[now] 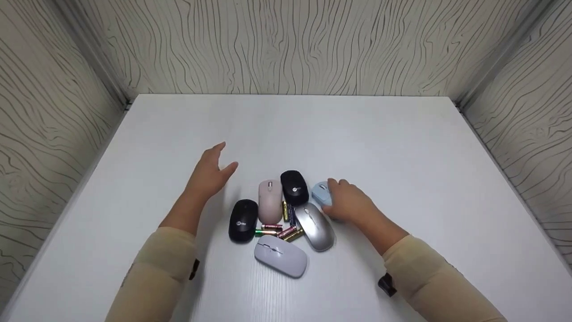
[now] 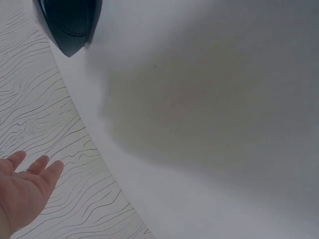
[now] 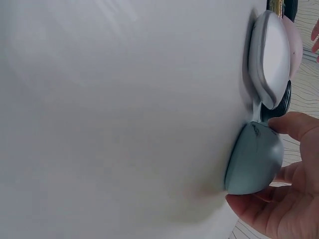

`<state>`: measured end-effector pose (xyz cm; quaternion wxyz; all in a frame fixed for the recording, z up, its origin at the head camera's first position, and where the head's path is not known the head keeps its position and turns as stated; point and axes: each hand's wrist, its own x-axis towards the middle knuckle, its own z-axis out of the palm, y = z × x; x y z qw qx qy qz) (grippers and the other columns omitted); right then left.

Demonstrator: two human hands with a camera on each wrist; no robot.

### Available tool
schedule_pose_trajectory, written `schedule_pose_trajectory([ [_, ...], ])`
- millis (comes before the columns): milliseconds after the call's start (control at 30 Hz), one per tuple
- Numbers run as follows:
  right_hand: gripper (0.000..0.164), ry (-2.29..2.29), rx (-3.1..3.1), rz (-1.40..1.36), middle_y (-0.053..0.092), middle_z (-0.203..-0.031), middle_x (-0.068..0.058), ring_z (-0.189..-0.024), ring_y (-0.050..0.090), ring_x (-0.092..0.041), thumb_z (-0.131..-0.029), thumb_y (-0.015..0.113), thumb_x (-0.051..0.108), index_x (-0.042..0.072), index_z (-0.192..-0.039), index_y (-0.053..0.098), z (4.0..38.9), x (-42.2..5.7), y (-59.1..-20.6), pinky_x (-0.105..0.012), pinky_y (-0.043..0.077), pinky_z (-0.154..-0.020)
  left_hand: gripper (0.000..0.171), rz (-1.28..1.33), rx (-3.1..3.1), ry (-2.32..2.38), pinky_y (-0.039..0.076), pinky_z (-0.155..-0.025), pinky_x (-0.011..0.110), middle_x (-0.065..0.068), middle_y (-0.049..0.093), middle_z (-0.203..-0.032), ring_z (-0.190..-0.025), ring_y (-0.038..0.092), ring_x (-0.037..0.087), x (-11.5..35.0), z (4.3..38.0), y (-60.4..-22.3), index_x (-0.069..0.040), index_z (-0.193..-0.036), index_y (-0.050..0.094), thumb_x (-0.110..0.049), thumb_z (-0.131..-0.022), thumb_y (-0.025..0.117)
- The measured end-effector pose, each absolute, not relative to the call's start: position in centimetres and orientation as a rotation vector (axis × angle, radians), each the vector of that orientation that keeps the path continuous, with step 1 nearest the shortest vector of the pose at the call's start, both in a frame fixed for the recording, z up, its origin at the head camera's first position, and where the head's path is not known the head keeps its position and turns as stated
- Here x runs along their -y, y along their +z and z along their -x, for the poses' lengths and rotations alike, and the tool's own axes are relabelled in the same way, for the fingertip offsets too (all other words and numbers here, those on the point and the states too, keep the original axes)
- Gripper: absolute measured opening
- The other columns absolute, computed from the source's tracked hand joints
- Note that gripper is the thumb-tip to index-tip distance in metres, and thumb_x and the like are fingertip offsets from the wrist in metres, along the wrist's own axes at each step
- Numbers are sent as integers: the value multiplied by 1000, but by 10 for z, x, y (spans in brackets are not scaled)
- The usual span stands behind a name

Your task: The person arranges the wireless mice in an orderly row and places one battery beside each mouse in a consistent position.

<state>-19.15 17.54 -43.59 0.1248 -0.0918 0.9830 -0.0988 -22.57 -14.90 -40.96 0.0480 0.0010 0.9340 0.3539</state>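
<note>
A light blue computer mouse (image 1: pixel 321 193) lies on the table at the right of a cluster of mice. My right hand (image 1: pixel 351 202) grips it, thumb on one side and fingers on the other, as the right wrist view shows. Close beside it lies a silver mouse (image 1: pixel 315 227). My left hand (image 1: pixel 209 173) is held over the table left of the cluster, its thumb spread from the fingers, holding nothing. A pink mouse (image 1: pixel 270 203) and a black mouse (image 1: pixel 243 221) are nearest to it. Several batteries (image 1: pixel 292 233) lie among the mice.
Another black mouse (image 1: pixel 294 187) sits at the back of the cluster, and a pale lavender mouse (image 1: pixel 281 256) at the front. The white table (image 1: pixel 286 129) meets wood-grain patterned walls (image 1: pixel 286 49) at the back and sides.
</note>
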Motion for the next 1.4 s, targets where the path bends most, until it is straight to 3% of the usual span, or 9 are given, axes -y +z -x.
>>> schedule_pose_trajectory([
  [567, 65, -292, -2905, 252, 54, -100, -16, -82, 54, -27, -76, 67, 36, 6, -129, 44, 205, -181, -435, -42, 47, -68, 68, -116, -2807, 1127, 21, -109, 43, 13, 25, -147, -136, 22, 27, 128, 225, -411, -14, -145, 22, -40, -90, 53],
  [1400, 73, -415, -2920, -125, 45, -120, -29, -106, 48, -41, -85, 59, 38, -3, -137, 28, 284, -216, -403, -53, 42, -88, 69, -246, -2782, 1231, 23, -109, 37, 9, 24, -146, -135, 25, 23, 66, 265, -390, -15, -145, 23, -41, -89, 54],
])
